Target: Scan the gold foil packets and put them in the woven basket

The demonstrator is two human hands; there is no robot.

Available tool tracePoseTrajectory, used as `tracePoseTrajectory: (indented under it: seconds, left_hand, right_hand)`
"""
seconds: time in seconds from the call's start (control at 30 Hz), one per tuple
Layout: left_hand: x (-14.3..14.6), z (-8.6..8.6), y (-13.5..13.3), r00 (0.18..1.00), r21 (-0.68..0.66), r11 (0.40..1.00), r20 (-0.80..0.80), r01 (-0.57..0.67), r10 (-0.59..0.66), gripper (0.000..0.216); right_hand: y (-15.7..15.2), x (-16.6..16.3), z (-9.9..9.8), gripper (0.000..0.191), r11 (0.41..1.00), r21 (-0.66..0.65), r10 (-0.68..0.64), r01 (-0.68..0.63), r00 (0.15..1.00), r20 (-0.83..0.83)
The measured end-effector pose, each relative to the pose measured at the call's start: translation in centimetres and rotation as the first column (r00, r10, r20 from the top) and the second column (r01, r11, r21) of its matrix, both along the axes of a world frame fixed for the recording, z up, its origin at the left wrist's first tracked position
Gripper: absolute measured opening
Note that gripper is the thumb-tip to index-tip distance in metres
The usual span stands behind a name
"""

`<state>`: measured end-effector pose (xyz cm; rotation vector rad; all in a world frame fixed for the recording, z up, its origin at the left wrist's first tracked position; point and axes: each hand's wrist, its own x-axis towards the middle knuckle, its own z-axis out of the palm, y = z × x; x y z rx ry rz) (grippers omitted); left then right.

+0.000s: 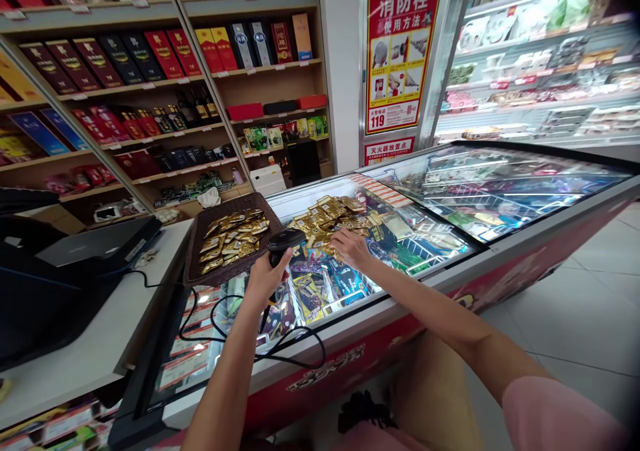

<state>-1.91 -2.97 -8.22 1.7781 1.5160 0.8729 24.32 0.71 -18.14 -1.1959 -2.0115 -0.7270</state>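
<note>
My left hand (267,276) grips the handle of a black barcode scanner (284,241), whose coiled black cable (280,344) loops over the freezer lid. My right hand (350,246) rests on the near edge of a heap of small gold packets (327,218) lying on the glass lid, fingers closed on one of them. A brown woven tray (200,264) to the left of the scanner holds several more gold packets (233,234).
A chest freezer with sliding glass lids (500,184) runs across the middle. A white counter (90,351) with a black till (55,271) is on the left. Shelves of boxed goods (150,71) stand behind; a chilled display (540,51) is at the right.
</note>
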Motion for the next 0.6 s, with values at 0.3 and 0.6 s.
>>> tracePoseTrajectory:
  seconds: [0.3, 0.6]
  left_hand:
    - [-2.0, -0.3, 0.6, 0.992, -0.021, 0.998, 0.108, -0.059, 0.061, 0.063]
    - [-6.8, 0.7, 0.8, 0.97, -0.024, 0.982, 0.156, -0.186, 0.187, 0.07]
  right_hand:
    - [1.2, 0.2, -0.3, 0.026, 0.881, -0.428, -0.196, 0.2, 0.979, 0.054]
    - [1.8, -4.8, 3.3, 0.023, 0.907, -0.406, -0.102, 0.113, 0.994, 0.05]
